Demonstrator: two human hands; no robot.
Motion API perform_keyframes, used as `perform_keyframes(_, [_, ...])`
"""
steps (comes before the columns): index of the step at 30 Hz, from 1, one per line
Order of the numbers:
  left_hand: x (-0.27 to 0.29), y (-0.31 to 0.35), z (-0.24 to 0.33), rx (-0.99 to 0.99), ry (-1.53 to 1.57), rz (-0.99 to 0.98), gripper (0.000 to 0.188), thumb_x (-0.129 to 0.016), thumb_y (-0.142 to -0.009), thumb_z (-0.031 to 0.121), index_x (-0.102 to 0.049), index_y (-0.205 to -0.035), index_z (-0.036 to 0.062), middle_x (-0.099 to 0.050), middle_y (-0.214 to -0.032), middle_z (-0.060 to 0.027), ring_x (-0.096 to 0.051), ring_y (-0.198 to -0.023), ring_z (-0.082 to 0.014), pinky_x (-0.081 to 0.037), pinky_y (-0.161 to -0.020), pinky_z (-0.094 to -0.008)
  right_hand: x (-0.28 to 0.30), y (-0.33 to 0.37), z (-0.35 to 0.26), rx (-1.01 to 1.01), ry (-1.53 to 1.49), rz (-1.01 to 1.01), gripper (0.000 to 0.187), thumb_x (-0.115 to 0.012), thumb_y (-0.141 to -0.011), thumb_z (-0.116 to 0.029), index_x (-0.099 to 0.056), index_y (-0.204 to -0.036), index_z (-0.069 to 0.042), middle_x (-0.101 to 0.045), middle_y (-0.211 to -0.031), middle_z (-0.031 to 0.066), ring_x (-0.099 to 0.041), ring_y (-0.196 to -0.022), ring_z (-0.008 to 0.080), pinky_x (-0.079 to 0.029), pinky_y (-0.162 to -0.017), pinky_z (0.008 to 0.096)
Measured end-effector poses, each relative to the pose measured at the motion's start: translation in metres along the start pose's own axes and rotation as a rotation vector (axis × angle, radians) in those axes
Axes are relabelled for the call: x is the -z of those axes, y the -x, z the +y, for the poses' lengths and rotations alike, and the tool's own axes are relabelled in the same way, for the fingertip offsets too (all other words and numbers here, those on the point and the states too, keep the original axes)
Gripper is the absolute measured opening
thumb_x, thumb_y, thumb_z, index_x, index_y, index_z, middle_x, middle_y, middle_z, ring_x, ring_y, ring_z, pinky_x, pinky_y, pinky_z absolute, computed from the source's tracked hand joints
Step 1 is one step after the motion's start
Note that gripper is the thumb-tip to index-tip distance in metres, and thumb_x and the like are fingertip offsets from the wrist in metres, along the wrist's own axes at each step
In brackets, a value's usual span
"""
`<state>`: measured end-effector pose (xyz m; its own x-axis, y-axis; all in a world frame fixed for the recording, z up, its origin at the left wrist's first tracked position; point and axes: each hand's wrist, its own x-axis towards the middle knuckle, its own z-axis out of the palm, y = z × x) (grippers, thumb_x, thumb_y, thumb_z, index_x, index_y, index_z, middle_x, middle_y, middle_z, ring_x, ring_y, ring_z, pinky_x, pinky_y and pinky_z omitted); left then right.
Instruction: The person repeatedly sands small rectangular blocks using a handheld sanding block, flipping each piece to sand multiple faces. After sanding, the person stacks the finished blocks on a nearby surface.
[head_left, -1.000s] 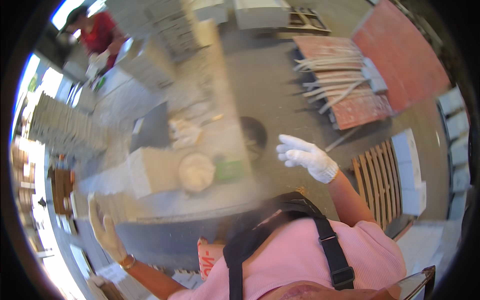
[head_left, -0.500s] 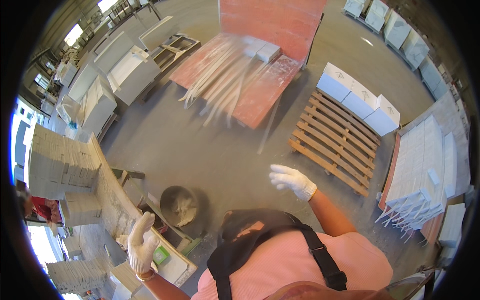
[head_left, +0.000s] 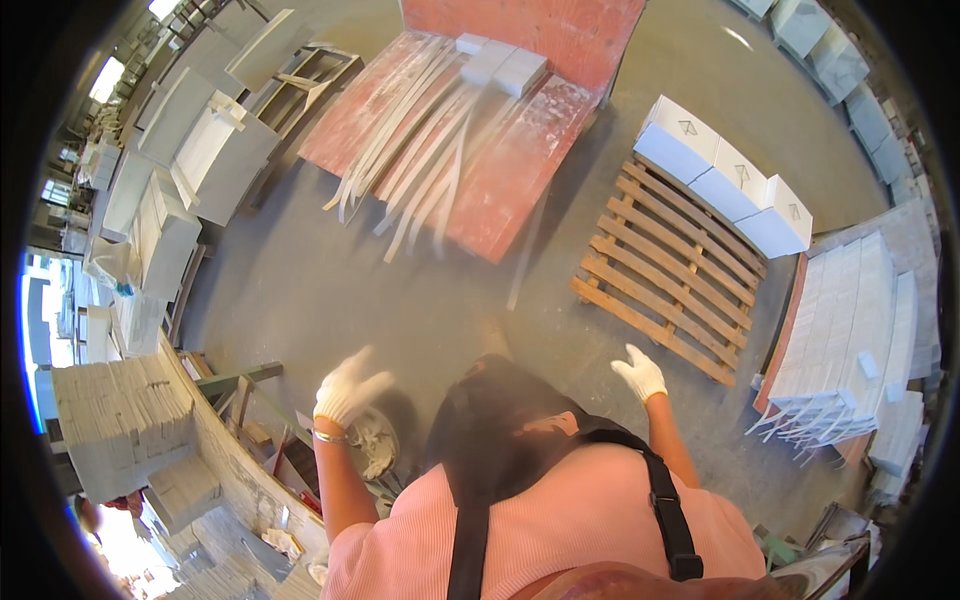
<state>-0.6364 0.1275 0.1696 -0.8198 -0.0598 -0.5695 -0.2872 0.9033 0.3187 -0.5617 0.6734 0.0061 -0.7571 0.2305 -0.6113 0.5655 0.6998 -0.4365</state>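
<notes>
My left hand [head_left: 350,388], in a white glove, hangs in the air beside a dark round bucket [head_left: 403,425] that has pale rags or scraps inside. Its fingers are spread and a little blurred, with nothing in them. To the right of my body, my right hand [head_left: 639,375] wears the same kind of glove. Thumb and fingers are apart there, and the hand is empty. Nearest to it stands a slatted wooden pallet [head_left: 668,268], with a gap of floor between them. Three white boxes [head_left: 735,182] line the pallet's far edge.
Ahead is a red platform [head_left: 505,190] with an upright back board, carrying long pale strips [head_left: 400,120] and white blocks [head_left: 503,68]. Stacked tiles [head_left: 122,415] stand on a workbench [head_left: 215,425] at left. A strapped white stack [head_left: 835,330] is at right.
My left hand has moved up and right, from over the workbench to near the bucket. My right hand has moved right and opened its thumb outward. The platform appears nearer and further left.
</notes>
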Motion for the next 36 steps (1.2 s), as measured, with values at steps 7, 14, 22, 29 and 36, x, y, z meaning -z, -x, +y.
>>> perform_keyframes(7, [0.094, -0.181, 0.103, -0.248, -0.250, -0.042, 0.082, -0.073, -0.083, 0.055, -0.053, -0.150, 0.0122, -0.062, -0.142, -0.0194, -0.059, -0.129, -0.0386, -0.048, -0.107, -0.0479, -0.020, -0.014, 0.040, -0.327, -0.422, 0.008, 0.080, -0.074, -0.086, -0.036, -0.049, -0.149, 0.006, -0.056, -0.147, 0.0296, -0.056, -0.137, 0.0362, -0.044, -0.112, 0.0391])
perform_keyframes(14, [0.128, -0.320, 0.208, -0.593, -0.308, 0.040, 0.081, -0.074, -0.083, 0.057, -0.051, -0.147, 0.0134, -0.063, -0.137, -0.0168, -0.064, -0.117, -0.0411, -0.053, -0.096, -0.0508, -0.008, -0.097, 0.050, -0.536, -0.201, -0.262, 0.082, -0.077, -0.083, -0.035, -0.050, -0.148, 0.008, -0.056, -0.148, 0.0280, -0.055, -0.138, 0.0368, -0.044, -0.113, 0.0398])
perform_keyframes(22, [0.172, -0.425, 0.231, -0.026, -0.285, -0.022, 0.092, -0.078, -0.077, 0.052, -0.044, -0.155, 0.0154, -0.062, -0.140, -0.0205, -0.060, -0.127, -0.0390, -0.050, -0.103, -0.0504, 0.137, -0.363, -0.021, -0.231, 0.137, -0.073, 0.077, -0.071, -0.081, -0.041, -0.055, -0.145, -0.001, -0.058, -0.144, 0.0279, -0.056, -0.132, 0.0431, -0.045, -0.111, 0.0469])
perform_keyframes(29, [0.188, -0.505, 0.236, -0.027, -0.340, 0.109, 0.098, -0.086, -0.074, 0.044, -0.042, -0.154, 0.0082, -0.052, -0.152, -0.0181, -0.054, -0.135, -0.0380, -0.049, -0.107, -0.0470, 0.302, -0.575, -0.254, 0.091, 0.368, 0.077, 0.076, -0.066, -0.086, -0.044, -0.049, -0.151, -0.010, -0.059, -0.141, 0.0237, -0.059, -0.126, 0.0423, -0.047, -0.107, 0.0503])
perform_keyframes(36, [0.185, -0.707, 0.244, -0.240, -0.456, 0.214, 0.088, -0.085, -0.068, 0.027, -0.049, -0.145, 0.0069, -0.053, -0.149, -0.0178, -0.051, -0.137, -0.0382, -0.047, -0.106, -0.0505, 0.271, -0.727, -0.402, 0.376, 0.350, 0.023, 0.073, -0.069, -0.089, -0.037, -0.046, -0.151, -0.008, -0.055, -0.148, 0.0180, -0.055, -0.132, 0.0396, -0.046, -0.110, 0.0488])
